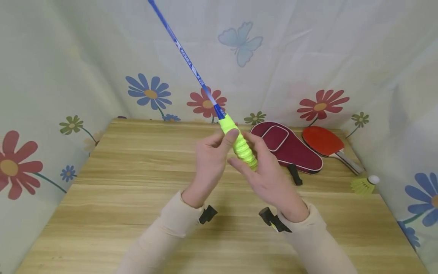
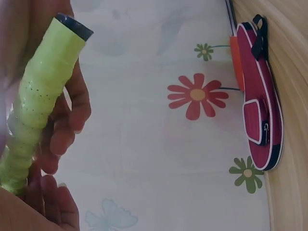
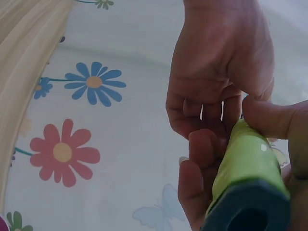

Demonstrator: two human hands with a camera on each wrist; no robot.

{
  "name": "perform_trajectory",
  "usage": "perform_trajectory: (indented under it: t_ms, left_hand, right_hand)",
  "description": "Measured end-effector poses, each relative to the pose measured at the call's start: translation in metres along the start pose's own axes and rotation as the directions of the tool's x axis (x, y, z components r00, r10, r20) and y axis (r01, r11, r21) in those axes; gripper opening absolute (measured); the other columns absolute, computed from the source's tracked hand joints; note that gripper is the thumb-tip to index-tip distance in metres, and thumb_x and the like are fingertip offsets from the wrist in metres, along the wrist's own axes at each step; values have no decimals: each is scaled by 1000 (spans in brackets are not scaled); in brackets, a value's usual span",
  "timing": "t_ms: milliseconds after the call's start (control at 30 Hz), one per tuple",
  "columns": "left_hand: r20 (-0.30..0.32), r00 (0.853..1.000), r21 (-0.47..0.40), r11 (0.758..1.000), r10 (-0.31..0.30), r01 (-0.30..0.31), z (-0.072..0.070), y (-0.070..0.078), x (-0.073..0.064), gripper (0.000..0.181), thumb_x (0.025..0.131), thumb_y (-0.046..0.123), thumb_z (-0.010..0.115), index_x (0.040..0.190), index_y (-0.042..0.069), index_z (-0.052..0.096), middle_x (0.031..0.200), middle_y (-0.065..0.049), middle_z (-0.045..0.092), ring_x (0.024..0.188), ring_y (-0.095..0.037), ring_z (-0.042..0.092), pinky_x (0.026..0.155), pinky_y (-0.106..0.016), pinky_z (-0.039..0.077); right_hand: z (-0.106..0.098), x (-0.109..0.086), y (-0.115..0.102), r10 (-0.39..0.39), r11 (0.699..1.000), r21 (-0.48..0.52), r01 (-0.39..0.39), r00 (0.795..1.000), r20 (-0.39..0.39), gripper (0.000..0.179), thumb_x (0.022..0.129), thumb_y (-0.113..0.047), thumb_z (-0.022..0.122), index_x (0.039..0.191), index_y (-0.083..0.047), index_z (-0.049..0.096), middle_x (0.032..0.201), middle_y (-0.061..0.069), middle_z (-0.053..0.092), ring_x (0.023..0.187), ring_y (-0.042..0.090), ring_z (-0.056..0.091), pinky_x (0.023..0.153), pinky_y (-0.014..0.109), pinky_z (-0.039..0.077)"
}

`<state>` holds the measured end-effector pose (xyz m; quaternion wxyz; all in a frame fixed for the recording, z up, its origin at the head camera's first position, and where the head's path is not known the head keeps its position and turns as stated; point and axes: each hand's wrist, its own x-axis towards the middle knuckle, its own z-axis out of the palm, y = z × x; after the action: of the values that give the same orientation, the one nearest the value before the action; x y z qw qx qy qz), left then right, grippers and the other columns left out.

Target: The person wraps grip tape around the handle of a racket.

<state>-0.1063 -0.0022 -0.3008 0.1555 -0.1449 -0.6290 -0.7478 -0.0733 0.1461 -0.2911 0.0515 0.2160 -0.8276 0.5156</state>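
A badminton racket with a blue shaft [image 1: 191, 66] slants up to the left in the head view, its upper end cut off by the frame's top edge. Its handle has a ribbed neon yellow-green grip [image 1: 243, 149]. My left hand [image 1: 213, 156] pinches the upper part of this grip, thumb on the near side. Lower down, my right hand [image 1: 265, 171] holds the grip between thumb and curled fingers. In the left wrist view the dark butt cap [image 2: 74, 26] shows at the handle's end. The right wrist view looks onto the cap [image 3: 248, 207] from below.
A maroon paddle case [image 1: 291, 146] with white piping lies at the table's back right. Beside it are a red table tennis paddle [image 1: 323, 140] and a yellow shuttlecock [image 1: 364, 185]. A flower-printed curtain [image 1: 284, 76] surrounds the wooden table [image 1: 137, 171].
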Motion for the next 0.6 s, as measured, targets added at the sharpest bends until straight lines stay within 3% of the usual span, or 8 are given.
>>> perform_trajectory:
  t_ms: [133, 200, 267, 333, 400, 467, 533, 600]
  left_hand:
    - [46, 996, 151, 986, -79, 71, 4, -4, -6, 33, 92, 38, 66, 97, 7, 76, 96, -4, 68, 86, -17, 59, 70, -39, 52]
    - [129, 978, 244, 962, -161, 126, 1, -5, -9, 39, 94, 45, 61, 95, 9, 76, 96, -3, 65, 86, -17, 57, 70, -38, 51]
    - [248, 935, 336, 928, -252, 161, -5, -2, -13, 43, 96, 50, 55, 95, 11, 74, 94, -3, 66, 86, -18, 59, 72, -37, 50]
    - [373, 869, 406, 900, -325, 162, -15, 2, -18, 44, 98, 50, 52, 106, 12, 72, 95, -2, 66, 88, -19, 61, 76, -37, 51]
    - [473, 803, 443, 886, -363, 140, -28, 8, -25, 42, 99, 46, 51, 118, 12, 68, 96, -1, 66, 89, -20, 62, 78, -37, 52]
    - [525, 759, 460, 879, -384, 127, -41, 17, -33, 41, 100, 42, 53, 128, 14, 63, 97, 2, 67, 90, -18, 63, 80, -37, 53]
    - [536, 752, 456, 881, -383, 124, -55, 27, -39, 39, 100, 37, 54, 132, 16, 60, 99, 3, 67, 90, -18, 63, 81, -37, 53]
    - [519, 774, 448, 887, -364, 117, -66, 39, -45, 34, 100, 33, 55, 131, 18, 61, 98, 2, 68, 89, -17, 64, 83, -37, 53]
  right_hand:
    - [-3, -7, 9, 3, 988, -154, -14, 998, -67, 52, 94, -28, 66, 136, -10, 42, 96, 3, 57, 74, 19, 53, 61, 35, 51]
    - [-9, -11, 18, -13, 980, -197, -2, 997, -76, 48, 93, -26, 67, 132, -9, 46, 93, 2, 57, 72, 18, 53, 59, 34, 50]
    - [-17, -17, 29, -30, 976, -218, 15, 998, -64, 46, 92, -24, 69, 130, -9, 48, 93, 2, 58, 72, 17, 53, 59, 33, 50]
    - [-27, -23, 41, -27, 974, -224, 18, 999, -37, 48, 91, -24, 71, 130, -11, 48, 98, 0, 59, 74, 17, 54, 61, 32, 51]
    - [-39, -31, 55, 2, 972, -235, -5, 1000, -15, 49, 88, -28, 74, 128, -14, 50, 100, -2, 59, 77, 16, 54, 62, 31, 51]
    - [-52, -40, 68, 25, 965, -261, -27, 1000, -11, 48, 83, -30, 78, 122, -16, 53, 99, -5, 60, 77, 15, 54, 62, 29, 50]
    - [-65, -48, 82, 39, 954, -298, -41, 999, -11, 45, 80, -30, 82, 115, -17, 57, 95, -7, 61, 77, 15, 54, 62, 28, 49]
    - [-78, -58, 95, 33, 934, -356, -34, 999, -7, 41, 77, -29, 84, 109, -18, 60, 89, -8, 61, 74, 15, 53, 60, 27, 47]
